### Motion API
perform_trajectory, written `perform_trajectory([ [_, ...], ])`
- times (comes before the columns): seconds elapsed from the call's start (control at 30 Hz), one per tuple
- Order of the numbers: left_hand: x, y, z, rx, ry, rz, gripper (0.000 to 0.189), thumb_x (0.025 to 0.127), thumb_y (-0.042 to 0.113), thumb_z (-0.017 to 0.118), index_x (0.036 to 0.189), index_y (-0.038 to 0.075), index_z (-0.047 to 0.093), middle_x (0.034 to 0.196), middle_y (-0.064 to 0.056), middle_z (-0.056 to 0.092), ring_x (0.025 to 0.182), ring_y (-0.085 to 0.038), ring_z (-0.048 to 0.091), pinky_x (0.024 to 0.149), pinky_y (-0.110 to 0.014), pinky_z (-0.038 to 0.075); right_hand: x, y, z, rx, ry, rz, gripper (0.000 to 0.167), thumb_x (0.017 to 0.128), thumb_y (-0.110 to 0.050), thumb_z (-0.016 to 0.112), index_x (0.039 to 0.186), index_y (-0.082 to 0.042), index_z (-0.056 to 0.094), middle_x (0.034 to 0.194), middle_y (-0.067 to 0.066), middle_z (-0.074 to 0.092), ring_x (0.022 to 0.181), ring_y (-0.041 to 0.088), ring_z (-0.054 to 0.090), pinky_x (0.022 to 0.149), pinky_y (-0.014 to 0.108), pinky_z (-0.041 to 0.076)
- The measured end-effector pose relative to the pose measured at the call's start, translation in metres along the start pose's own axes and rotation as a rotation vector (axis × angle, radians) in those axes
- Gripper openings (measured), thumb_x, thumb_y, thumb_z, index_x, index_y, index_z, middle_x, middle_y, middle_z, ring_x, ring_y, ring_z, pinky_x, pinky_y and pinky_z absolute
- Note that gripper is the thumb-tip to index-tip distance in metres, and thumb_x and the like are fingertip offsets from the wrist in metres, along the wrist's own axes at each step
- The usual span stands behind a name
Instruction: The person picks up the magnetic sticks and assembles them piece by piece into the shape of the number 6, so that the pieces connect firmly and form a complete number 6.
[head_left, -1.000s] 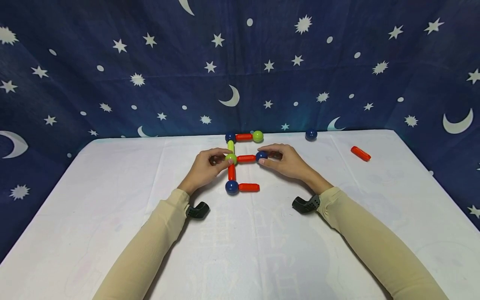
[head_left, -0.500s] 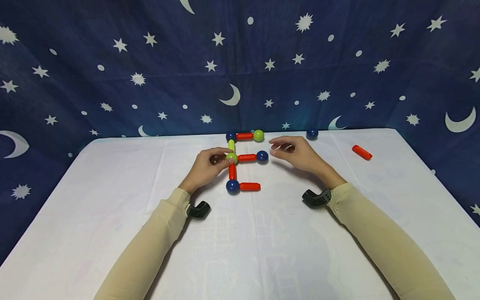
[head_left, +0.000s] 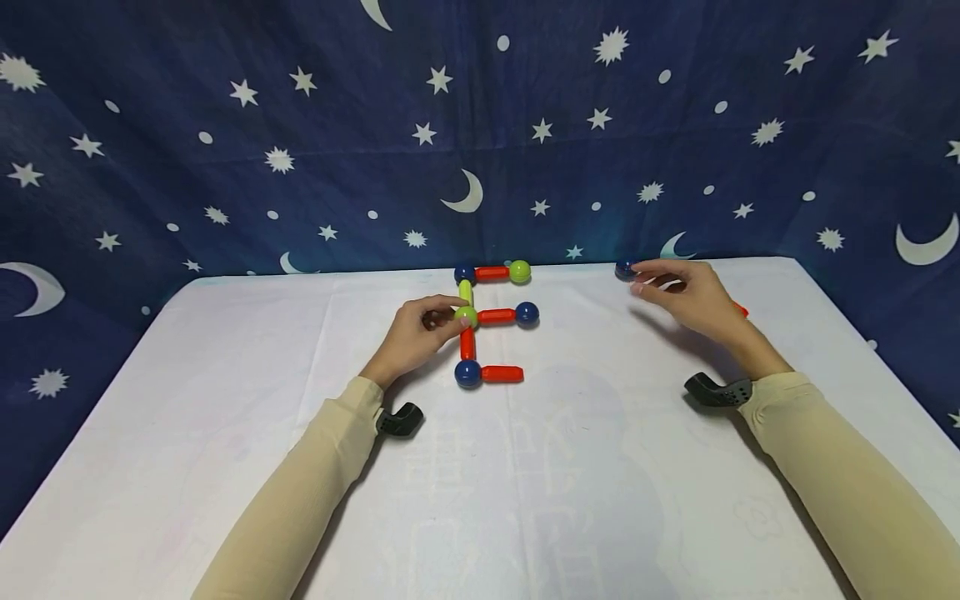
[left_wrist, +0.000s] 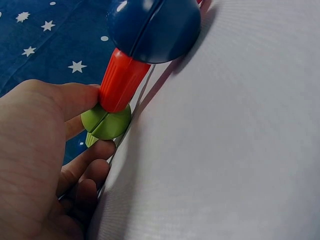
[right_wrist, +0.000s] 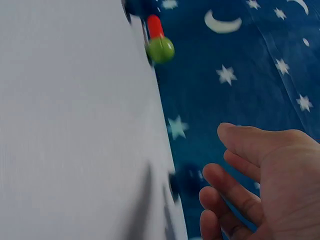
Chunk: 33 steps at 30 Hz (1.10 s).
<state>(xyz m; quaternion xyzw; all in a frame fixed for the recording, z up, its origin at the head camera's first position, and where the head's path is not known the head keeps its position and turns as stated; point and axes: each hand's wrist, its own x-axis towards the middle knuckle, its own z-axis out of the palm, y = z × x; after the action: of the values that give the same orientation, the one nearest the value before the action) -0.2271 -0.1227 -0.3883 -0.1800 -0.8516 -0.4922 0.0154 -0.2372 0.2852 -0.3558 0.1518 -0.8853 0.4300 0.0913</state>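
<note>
An E-shaped figure of toy building rods and balls lies on the white-covered table. My left hand (head_left: pixel 415 335) pinches its middle green ball (head_left: pixel 467 317) between thumb and fingers; the left wrist view shows the same green ball (left_wrist: pixel 106 122) joined to a red rod (left_wrist: pixel 120 81). From that ball a red rod (head_left: pixel 497 317) leads to a blue ball (head_left: pixel 527 314). The lowest arm is a blue ball (head_left: pixel 468 374) with a red rod (head_left: pixel 502 374). My right hand (head_left: pixel 686 293), fingers parted, is beside a loose blue ball (head_left: pixel 624 270) at the back edge; contact is unclear.
Behind my right hand, a loose red rod (head_left: pixel 741 309) is mostly hidden. The figure's top arm ends in a green ball (head_left: pixel 520 272) near the back edge. A dark blue star-and-moon cloth (head_left: pixel 360 167) hangs behind the table (head_left: pixel 247 392).
My right hand has let go of the blue ball on the middle arm and moved right to the loose blue ball. My left hand stays on the green ball.
</note>
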Motion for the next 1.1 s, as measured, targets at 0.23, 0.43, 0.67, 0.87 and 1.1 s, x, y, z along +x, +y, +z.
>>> perform_trajectory([
  [0.23,0.0,0.0,0.002,0.007,-0.004,-0.003,0.027,0.094,0.02,0.074,0.12,0.011,0.074,0.101,-0.008,0.068,0.086,-0.023,0.059,0.069,-0.032,0.05,-0.018,0.021,-0.031,-0.058,0.1,0.045,0.038,0.093,-0.018,0.076,0.126,0.002,0.068,0.101,-0.015,0.07,0.089,-0.004,0.06,0.077,0.01,0.044],
  [0.43,0.001,0.0,0.003,0.005,0.0,-0.001,0.027,0.094,0.019,0.074,0.12,0.01,0.074,0.1,-0.008,0.068,0.085,-0.024,0.059,0.07,-0.033,0.05,-0.026,0.032,-0.045,-0.082,0.151,0.078,0.04,0.094,-0.02,0.075,0.126,0.002,0.068,0.092,-0.029,0.062,0.087,-0.006,0.057,0.076,0.008,0.042],
  [0.67,0.0,0.002,0.002,0.011,0.002,-0.007,0.027,0.094,0.02,0.074,0.119,0.011,0.074,0.1,-0.008,0.067,0.087,-0.024,0.059,0.073,-0.033,0.049,-0.029,0.037,-0.055,-0.129,0.158,0.144,0.046,0.093,-0.027,0.076,0.128,0.001,0.067,0.093,-0.03,0.059,0.086,-0.004,0.054,0.064,0.011,0.046],
  [0.87,0.0,0.002,0.001,0.012,0.004,-0.009,0.027,0.094,0.02,0.075,0.119,0.011,0.074,0.1,-0.008,0.067,0.087,-0.024,0.059,0.073,-0.033,0.049,-0.029,0.038,-0.059,-0.171,0.135,0.226,0.054,0.092,-0.036,0.076,0.132,-0.002,0.064,0.105,-0.011,0.063,0.091,0.0,0.05,0.057,0.016,0.05],
  [1.1,-0.001,0.001,0.0,0.016,0.002,-0.006,0.028,0.094,0.02,0.075,0.12,0.01,0.074,0.101,-0.008,0.068,0.087,-0.024,0.059,0.07,-0.031,0.05,-0.029,0.042,-0.064,-0.236,0.038,0.276,0.061,0.092,-0.039,0.075,0.135,0.001,0.06,0.123,0.025,0.063,0.089,0.002,0.05,0.06,0.015,0.047],
])
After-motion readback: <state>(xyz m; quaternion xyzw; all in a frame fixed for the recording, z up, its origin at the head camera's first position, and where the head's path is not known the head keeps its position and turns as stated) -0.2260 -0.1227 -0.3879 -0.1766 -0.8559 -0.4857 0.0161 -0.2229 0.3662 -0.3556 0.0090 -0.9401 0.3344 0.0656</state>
